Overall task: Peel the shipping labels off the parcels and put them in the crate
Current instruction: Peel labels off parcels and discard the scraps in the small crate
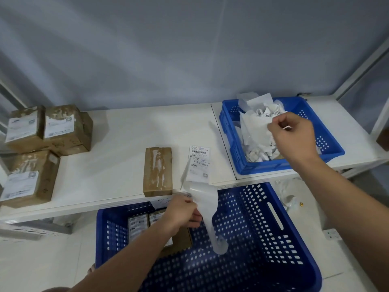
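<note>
Right hand (294, 135) fingers pinch a crumpled white peeled label (255, 128) over the small blue perforated crate (328, 144), ready to drop. Left hand (182, 211) fingers pinch translucent backing strip (210, 213) at the white worktop (117, 144) edge.

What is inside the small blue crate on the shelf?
The small blue crate holds a heap of crumpled white peeled labels. The right hand hides part of the heap; anything beneath the paper is covered.

Both hands pinched closed, left (182, 211) low, right (293, 133) extended higher.
</note>
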